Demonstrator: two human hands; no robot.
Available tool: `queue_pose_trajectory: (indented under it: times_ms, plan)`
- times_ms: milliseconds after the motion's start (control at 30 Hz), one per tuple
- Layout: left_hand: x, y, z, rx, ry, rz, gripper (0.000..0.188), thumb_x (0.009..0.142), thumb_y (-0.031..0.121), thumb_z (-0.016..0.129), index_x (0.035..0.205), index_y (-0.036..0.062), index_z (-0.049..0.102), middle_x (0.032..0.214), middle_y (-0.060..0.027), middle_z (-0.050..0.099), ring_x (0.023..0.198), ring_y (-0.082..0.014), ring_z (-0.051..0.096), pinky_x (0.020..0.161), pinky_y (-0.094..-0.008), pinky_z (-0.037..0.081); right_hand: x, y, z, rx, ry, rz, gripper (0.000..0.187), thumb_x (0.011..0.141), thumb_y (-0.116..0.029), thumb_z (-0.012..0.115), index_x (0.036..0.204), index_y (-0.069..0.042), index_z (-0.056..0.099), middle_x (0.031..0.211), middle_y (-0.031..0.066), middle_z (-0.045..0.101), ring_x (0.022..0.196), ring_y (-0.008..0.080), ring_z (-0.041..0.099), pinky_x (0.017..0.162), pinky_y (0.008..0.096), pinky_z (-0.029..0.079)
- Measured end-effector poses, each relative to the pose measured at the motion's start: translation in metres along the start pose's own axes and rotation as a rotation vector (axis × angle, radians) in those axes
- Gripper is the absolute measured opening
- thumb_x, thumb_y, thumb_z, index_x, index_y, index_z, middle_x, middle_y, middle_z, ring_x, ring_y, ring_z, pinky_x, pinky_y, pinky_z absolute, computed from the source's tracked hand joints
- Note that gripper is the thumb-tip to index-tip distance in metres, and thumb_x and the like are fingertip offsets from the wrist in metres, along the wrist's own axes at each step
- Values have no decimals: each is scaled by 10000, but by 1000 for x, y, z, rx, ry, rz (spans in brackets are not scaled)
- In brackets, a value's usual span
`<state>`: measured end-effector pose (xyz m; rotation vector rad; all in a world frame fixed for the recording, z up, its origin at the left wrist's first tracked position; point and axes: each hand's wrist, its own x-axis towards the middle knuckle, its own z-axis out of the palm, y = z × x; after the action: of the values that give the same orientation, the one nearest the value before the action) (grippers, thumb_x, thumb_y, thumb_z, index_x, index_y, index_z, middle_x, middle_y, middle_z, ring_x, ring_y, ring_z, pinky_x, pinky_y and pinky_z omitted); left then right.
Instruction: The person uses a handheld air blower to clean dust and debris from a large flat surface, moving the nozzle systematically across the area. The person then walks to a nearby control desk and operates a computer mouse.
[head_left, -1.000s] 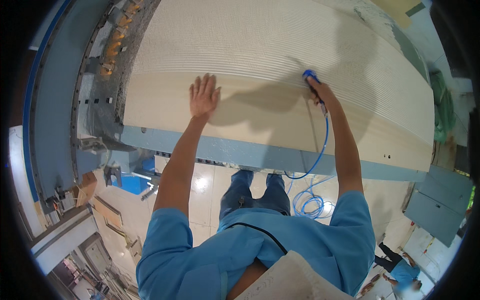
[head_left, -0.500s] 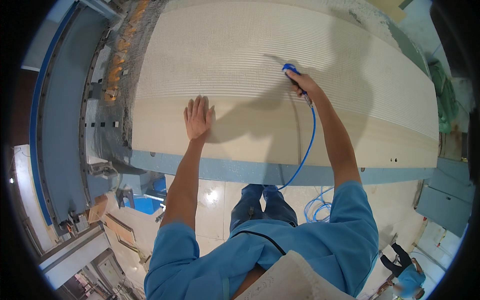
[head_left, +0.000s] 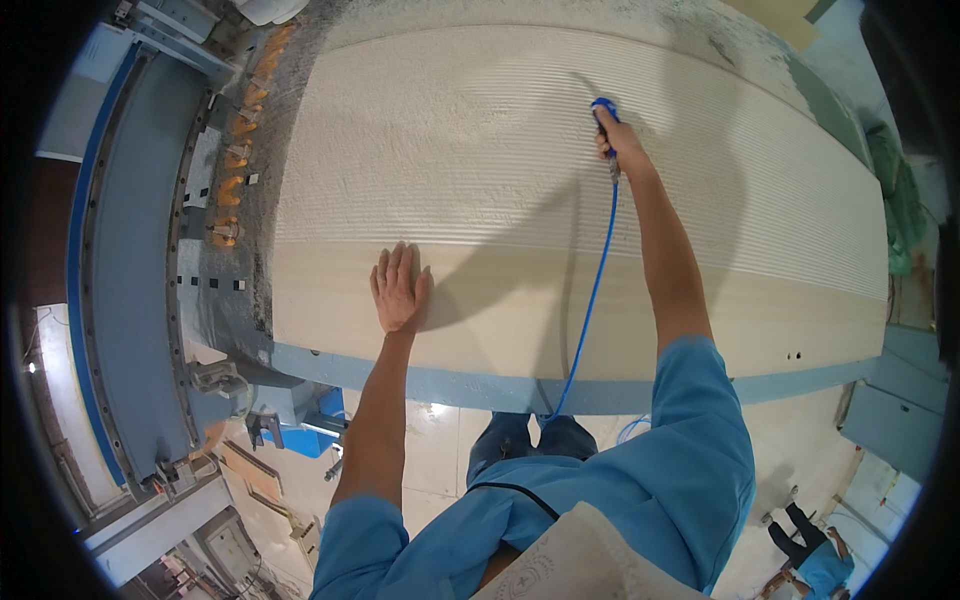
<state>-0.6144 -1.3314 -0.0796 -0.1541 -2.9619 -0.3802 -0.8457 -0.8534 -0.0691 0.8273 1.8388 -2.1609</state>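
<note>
One grip, right hand [head_left: 622, 143], clamps the air gun [head_left: 603, 108], upper centre; left hand [head_left: 399, 290] lies flat, unclamped; snagged hose [head_left: 605, 245] could deflect aim.

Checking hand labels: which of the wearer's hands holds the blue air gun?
The right hand, wrapped around the blue air gun; the left hand is empty, palm down over the panel's smooth band.

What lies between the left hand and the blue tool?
In the head view, only the pale panel, grooved and partly shadowed, lies between the left hand and the blue tool.
</note>
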Motion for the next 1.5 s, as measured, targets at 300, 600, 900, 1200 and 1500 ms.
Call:
queue_pose_trajectory:
  times_ms: [300, 600, 900, 1200, 1500]
  plan:
    - [0, -4, 4, -3, 4, 6, 568, 1001, 406, 565, 1526, 201, 492, 1588, -15, 471, 1512, -312, 349, 1256, -513, 237, 87, -33, 38, 152, 128, -58, 461, 1020, -479, 649, 833, -65, 579, 607, 69, 533, 459, 169, 481, 427, 390, 433]
    - [0, -2, -3, -27, -5, 9, 567, 1014, 373, 545, 1547, 194, 470, 1599, -27, 456, 1525, -308, 326, 1265, -503, 223, 63, -33, 71, -30, -210, 50, 477, 980, -524, 698, 784, -122, 533, 592, 24, 536, 438, 114, 451, 423, 324, 395]
    - [-3, -3, 0, -40, 10, -1, 577, 1006, 374, 547, 1551, 205, 461, 1607, -19, 441, 1531, -293, 318, 1270, -499, 214, -61, -7, -4, -492, -318, 123, 588, 938, -655, 674, 661, -162, 514, 539, -15, 477, 435, 94, 409, 449, 303, 379]
    - [-5, -5, 5, -76, 55, -10, 557, 1023, 475, 504, 1528, 246, 460, 1603, 12, 438, 1525, -285, 328, 1278, -505, 224, -188, 41, -12, -760, -449, 231, 566, 966, -576, 677, 630, -142, 540, 516, 3, 515, 401, 110, 462, 431, 311, 419]
    - [-5, -10, 17, -121, 151, 7, 571, 1005, 469, 523, 1509, 200, 499, 1578, -39, 470, 1498, -315, 371, 1242, -524, 274, -152, 65, 51, -505, -223, 100, 566, 953, -598, 689, 679, -121, 555, 552, 7, 525, 441, 112, 483, 439, 321, 422]
